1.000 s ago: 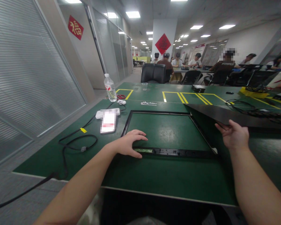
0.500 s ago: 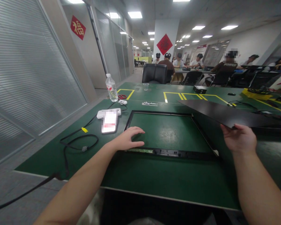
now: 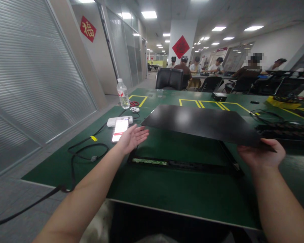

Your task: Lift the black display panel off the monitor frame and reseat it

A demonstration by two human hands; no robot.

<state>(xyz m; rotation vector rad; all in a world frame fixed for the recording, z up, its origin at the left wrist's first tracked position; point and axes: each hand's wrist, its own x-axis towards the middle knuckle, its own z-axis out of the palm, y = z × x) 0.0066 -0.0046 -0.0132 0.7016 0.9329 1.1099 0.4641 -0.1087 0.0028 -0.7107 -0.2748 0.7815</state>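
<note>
My right hand [image 3: 262,155] grips the near right corner of a flat black panel [image 3: 202,123] and holds it level above a black rectangular frame [image 3: 190,164] that lies on the green table [image 3: 167,192]. A green circuit strip shows along the frame's near edge. My left hand [image 3: 131,136] is raised palm up with the fingers spread, just short of the panel's left corner, holding nothing.
A phone [image 3: 120,128] and a white power strip [image 3: 116,120] lie left of the frame, with a black cable [image 3: 86,152] looping toward the table edge. A water bottle [image 3: 123,93], a clear cup [image 3: 160,92] and more cables [image 3: 266,116] sit further back. Several people sit at far tables.
The black panel has swung left from the right side and now hovers over the frame. My left hand has lifted off the frame's near edge and turned palm up toward the panel.
</note>
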